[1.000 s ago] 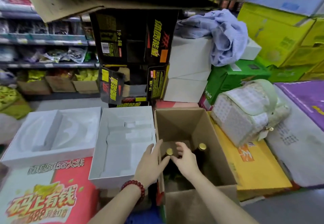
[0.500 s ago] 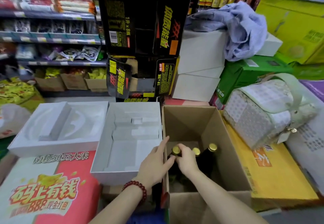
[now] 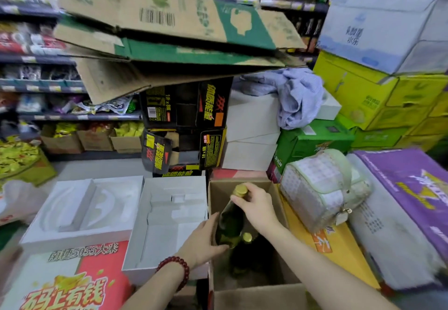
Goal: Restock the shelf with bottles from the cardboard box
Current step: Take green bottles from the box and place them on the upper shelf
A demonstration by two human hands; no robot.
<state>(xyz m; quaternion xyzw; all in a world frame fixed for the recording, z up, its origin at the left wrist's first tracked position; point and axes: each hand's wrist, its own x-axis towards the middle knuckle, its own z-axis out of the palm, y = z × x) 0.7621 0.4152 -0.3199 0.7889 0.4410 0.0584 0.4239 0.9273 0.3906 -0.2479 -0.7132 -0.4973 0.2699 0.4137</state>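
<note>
Bottle, dark green glass, gold cap: held tilted above the open cardboard box at 6 o'clock in the view, cap toward 12 o'clock. Neck is pinched just below the cap by the curled fingers of the right hand. Lower body is cupped from the 9 o'clock side by the left hand, fingers wrapped beneath the base. A red bead bracelet is worn on the left wrist.

Second bottle, gold cap: seen upright inside the box, just below the held one; its body is lost in shadow.

White tray box: set touching the cardboard box at its 9 o'clock side.

White quilted bag: laid at 3 o'clock of the box, on a yellow carton.

Black drink cartons: stacked at 12 o'clock, under flattened cardboard sheets.

Blue cloth: draped over white boxes at 1 o'clock.

Shelves: stocked with packets, at 10 o'clock.
</note>
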